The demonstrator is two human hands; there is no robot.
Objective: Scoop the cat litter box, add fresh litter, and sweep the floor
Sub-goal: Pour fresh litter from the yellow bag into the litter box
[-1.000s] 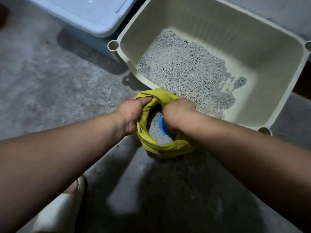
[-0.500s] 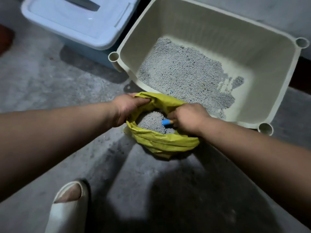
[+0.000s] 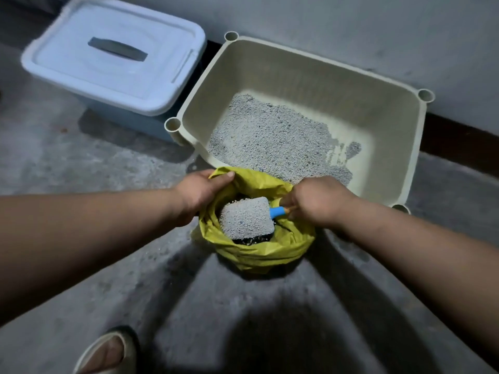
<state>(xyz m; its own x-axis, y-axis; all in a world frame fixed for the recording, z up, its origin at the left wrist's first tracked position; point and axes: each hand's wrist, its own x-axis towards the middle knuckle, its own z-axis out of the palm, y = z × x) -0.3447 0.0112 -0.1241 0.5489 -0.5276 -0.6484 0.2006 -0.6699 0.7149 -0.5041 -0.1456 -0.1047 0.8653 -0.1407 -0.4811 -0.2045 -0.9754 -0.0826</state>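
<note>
The left hand (image 3: 201, 191) grips the rim of a yellow plastic bag (image 3: 256, 255), holding its mouth open on the concrete floor (image 3: 81, 163). The right hand (image 3: 317, 201) is curled around the blue handle of a scoop (image 3: 245, 218), which sits inside the bag's mouth, heaped with grey litter. The bag stands just in front of the beige litter box (image 3: 310, 76), touching or nearly touching its near wall. A thin layer of used litter (image 3: 270, 141) covers the left part of the box floor, with the right part bare. A blue lidded storage bin (image 3: 108, 58) stands beside the box's left corner. 1 sandalled foot (image 3: 108, 352) shows at the bottom edge.
</note>
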